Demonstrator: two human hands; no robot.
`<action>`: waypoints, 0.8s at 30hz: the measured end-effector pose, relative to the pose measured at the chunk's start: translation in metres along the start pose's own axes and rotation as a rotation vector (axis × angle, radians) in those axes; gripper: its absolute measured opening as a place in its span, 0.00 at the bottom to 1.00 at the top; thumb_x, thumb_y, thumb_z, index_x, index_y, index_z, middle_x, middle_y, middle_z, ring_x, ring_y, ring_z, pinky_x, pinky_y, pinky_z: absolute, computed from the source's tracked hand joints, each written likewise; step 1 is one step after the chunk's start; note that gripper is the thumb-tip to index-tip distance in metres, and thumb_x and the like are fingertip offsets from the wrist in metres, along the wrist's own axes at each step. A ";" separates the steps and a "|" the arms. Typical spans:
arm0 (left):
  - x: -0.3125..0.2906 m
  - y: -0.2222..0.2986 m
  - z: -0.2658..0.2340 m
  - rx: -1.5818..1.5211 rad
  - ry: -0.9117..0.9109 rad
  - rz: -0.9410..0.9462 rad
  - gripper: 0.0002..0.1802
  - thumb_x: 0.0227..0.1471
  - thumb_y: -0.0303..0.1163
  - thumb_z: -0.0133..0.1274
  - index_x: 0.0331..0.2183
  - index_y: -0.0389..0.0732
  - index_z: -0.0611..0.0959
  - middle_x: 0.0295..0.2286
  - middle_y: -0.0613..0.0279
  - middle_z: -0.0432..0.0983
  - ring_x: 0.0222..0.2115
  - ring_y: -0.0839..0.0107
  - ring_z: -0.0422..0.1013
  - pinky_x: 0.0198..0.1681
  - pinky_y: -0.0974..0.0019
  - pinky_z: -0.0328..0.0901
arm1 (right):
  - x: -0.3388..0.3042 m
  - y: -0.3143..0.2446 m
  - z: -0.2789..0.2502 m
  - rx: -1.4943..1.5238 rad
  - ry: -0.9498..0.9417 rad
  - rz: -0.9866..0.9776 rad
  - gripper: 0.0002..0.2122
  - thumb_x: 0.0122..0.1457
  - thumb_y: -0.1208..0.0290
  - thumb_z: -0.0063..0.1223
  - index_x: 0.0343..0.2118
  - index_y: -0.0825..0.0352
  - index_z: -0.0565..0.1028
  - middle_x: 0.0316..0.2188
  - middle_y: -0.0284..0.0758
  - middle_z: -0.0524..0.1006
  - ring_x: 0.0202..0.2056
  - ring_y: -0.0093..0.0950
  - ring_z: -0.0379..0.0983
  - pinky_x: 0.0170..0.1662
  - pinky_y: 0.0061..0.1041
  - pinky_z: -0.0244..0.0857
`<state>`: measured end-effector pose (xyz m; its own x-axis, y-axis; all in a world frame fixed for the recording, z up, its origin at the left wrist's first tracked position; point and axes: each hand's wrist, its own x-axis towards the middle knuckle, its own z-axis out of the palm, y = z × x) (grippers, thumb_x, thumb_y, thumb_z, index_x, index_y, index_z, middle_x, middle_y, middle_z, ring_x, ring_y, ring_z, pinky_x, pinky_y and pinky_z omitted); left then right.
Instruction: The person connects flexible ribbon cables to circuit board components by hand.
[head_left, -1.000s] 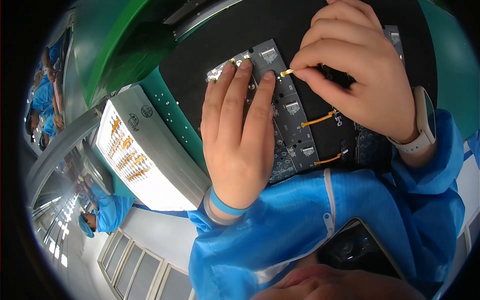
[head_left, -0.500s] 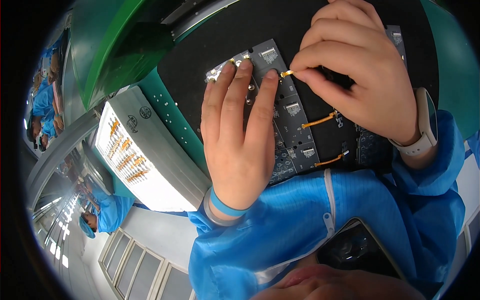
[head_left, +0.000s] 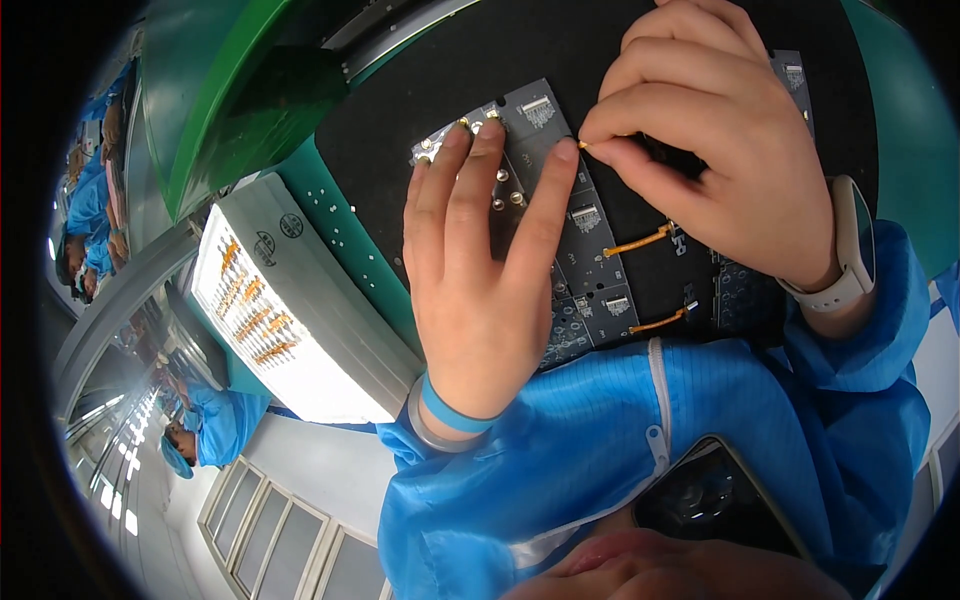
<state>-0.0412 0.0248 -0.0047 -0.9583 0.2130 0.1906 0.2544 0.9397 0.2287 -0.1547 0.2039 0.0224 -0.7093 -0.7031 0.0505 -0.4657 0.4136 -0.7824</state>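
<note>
Head view: right hand (head_left: 740, 160) pinches a strip (head_left: 584, 146), likely light, bendy, fragile, best held by its edges; left hand (head_left: 478, 275), fingers spread, lies over the board (head_left: 590, 240) beneath.

Circuit boards (head_left: 588, 243) lie on the mat (head_left: 420, 85).

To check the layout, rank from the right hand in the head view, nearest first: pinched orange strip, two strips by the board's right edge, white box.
1. Pinched orange strip: between thumb and finger of the right hand.
2. Upper strip: by the board's right edge.
3. Lower strip: below that.
4. White box: far left.
</note>
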 end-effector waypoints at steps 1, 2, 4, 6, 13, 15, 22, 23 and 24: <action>-0.001 0.001 0.001 0.039 -0.004 0.005 0.28 0.43 0.22 0.51 0.49 0.49 0.78 0.49 0.50 0.68 0.51 0.49 0.65 0.55 0.48 0.61 | 0.000 0.000 0.000 0.001 -0.001 -0.005 0.03 0.51 0.73 0.58 0.25 0.65 0.78 0.27 0.32 0.74 0.37 0.30 0.68 0.50 0.38 0.54; -0.001 0.002 0.001 0.078 -0.008 0.009 0.28 0.43 0.23 0.51 0.50 0.50 0.78 0.50 0.50 0.68 0.51 0.49 0.65 0.55 0.48 0.61 | 0.001 0.001 0.000 0.003 -0.002 -0.007 0.03 0.51 0.73 0.58 0.25 0.65 0.78 0.27 0.32 0.74 0.37 0.30 0.68 0.50 0.38 0.54; 0.002 0.004 0.001 0.089 -0.021 0.001 0.28 0.43 0.23 0.51 0.50 0.49 0.78 0.50 0.50 0.68 0.51 0.48 0.65 0.54 0.48 0.61 | 0.002 0.001 -0.001 -0.010 -0.003 -0.021 0.02 0.50 0.74 0.58 0.26 0.65 0.78 0.29 0.33 0.73 0.37 0.31 0.67 0.49 0.36 0.55; 0.005 0.003 0.004 0.074 -0.017 0.002 0.28 0.43 0.23 0.50 0.49 0.49 0.78 0.49 0.49 0.68 0.51 0.48 0.65 0.54 0.48 0.62 | 0.004 0.001 -0.001 0.031 0.026 -0.012 0.03 0.50 0.74 0.57 0.27 0.66 0.77 0.31 0.33 0.73 0.37 0.31 0.67 0.49 0.35 0.55; 0.009 -0.001 0.005 0.008 0.021 0.014 0.29 0.41 0.20 0.49 0.49 0.47 0.79 0.49 0.48 0.68 0.52 0.48 0.64 0.54 0.49 0.62 | 0.025 0.061 0.035 0.121 0.424 -0.613 0.04 0.50 0.75 0.56 0.28 0.67 0.75 0.32 0.34 0.72 0.36 0.32 0.67 0.47 0.31 0.55; 0.011 0.000 0.007 0.059 -0.013 0.030 0.30 0.41 0.20 0.49 0.49 0.47 0.78 0.49 0.47 0.67 0.52 0.47 0.63 0.55 0.48 0.61 | 0.032 0.076 0.043 0.146 0.595 -0.920 0.03 0.51 0.74 0.55 0.28 0.67 0.75 0.32 0.33 0.72 0.36 0.32 0.67 0.46 0.30 0.55; -0.005 -0.012 -0.004 -0.192 0.054 0.012 0.28 0.42 0.17 0.51 0.49 0.37 0.75 0.49 0.46 0.68 0.53 0.47 0.64 0.57 0.48 0.58 | 0.014 0.019 0.018 0.164 0.301 -0.401 0.02 0.49 0.78 0.56 0.27 0.67 0.75 0.32 0.35 0.75 0.37 0.32 0.71 0.45 0.28 0.59; -0.012 -0.012 -0.012 -0.178 0.065 0.004 0.28 0.42 0.17 0.51 0.49 0.37 0.75 0.49 0.46 0.68 0.53 0.47 0.64 0.57 0.48 0.58 | 0.007 0.012 0.009 0.045 0.170 -0.096 0.02 0.49 0.79 0.57 0.27 0.68 0.76 0.33 0.35 0.76 0.37 0.32 0.72 0.45 0.28 0.61; -0.021 -0.015 -0.024 -0.186 0.134 -0.022 0.28 0.41 0.17 0.53 0.49 0.37 0.76 0.48 0.47 0.69 0.51 0.47 0.65 0.56 0.49 0.59 | 0.008 0.013 0.010 0.044 0.178 -0.102 0.02 0.49 0.80 0.57 0.26 0.69 0.76 0.32 0.36 0.76 0.37 0.31 0.72 0.43 0.28 0.63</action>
<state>-0.0222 -0.0003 0.0104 -0.9410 0.1441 0.3060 0.2654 0.8757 0.4035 -0.1612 0.1980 0.0063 -0.7439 -0.6250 0.2367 -0.5190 0.3171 -0.7938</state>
